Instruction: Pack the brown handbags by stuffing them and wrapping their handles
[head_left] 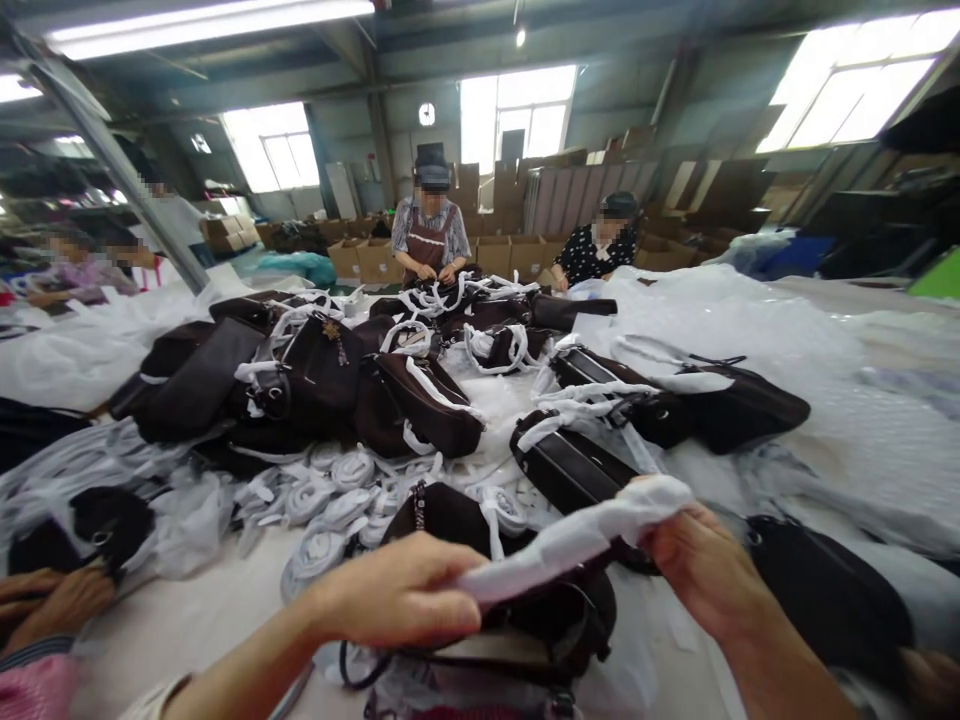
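A white-wrapped bag handle [574,535] stretches between my two hands above a dark handbag [555,620]. My left hand [409,592] is closed on its lower left end, the thumb lying along the wrapping. At the upper right end my right hand [686,560] grips it with curled fingers. The handle slants up to the right. Under it the dark bag lies partly hidden by the handle and my left hand. Just behind is another dark bag [442,512] with a hanging charm.
Coiled white-wrapped straps [315,550] lie left of centre. Dark handbags [420,405] heap across the table. Clear plastic wrap [840,330] covers the right side. A co-worker's hands [64,600] are at the left edge; two people [431,235] [596,245] work opposite.
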